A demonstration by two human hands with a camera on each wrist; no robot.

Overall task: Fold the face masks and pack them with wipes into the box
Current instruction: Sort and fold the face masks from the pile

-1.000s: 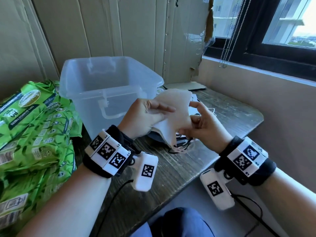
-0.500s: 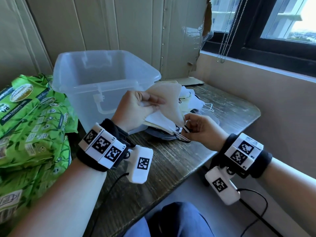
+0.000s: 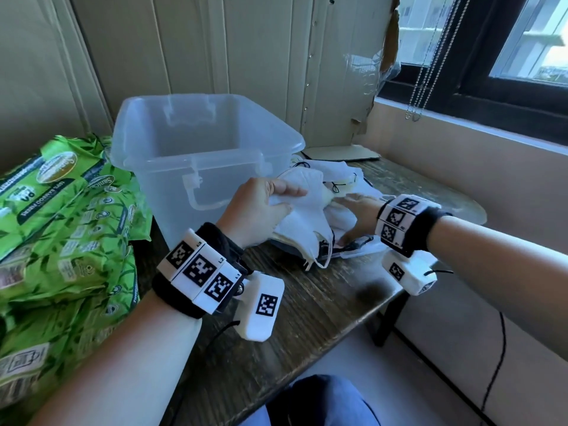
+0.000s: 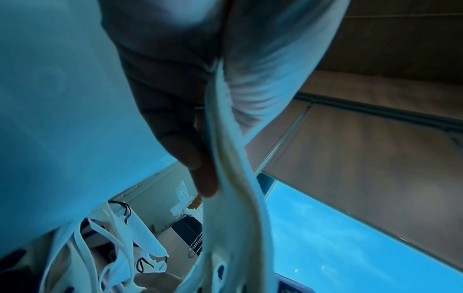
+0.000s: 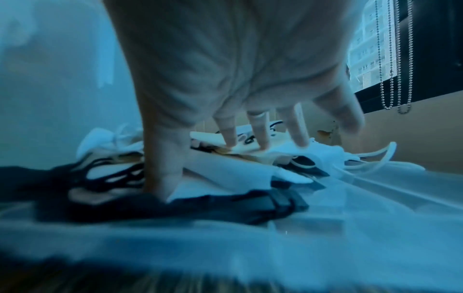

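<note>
Masks lie in a loose heap (image 3: 344,192) on the wooden surface (image 3: 307,302), just to the window side of the clear plastic box (image 3: 196,149), which looks empty from the head view. The left hand (image 3: 261,207) pinches a folded white mask (image 3: 302,222) between thumb and curled fingers, close against the front corner of the box, its ear loops dangling toward the surface. The right hand (image 3: 358,210) is spread wide, fingers straight, its fingertips (image 5: 260,142) pressing down on the heap beyond the box; it holds nothing. The step in hand appears to be picking out the next mask while keeping the folded one closed. To do it well, I would keep the left pinch on the crease so the fold does not spring open, and lift one mask only, since black and white loops are tangled through the heap and could drag neighbours along. Green wipe packs (image 3: 61,216) are stacked on the far side of the box from the masks; their print reads "100% BAMBOO FIBRES", and a round logo seems to begin "Sani", though the rest is too blurred to read.
</note>
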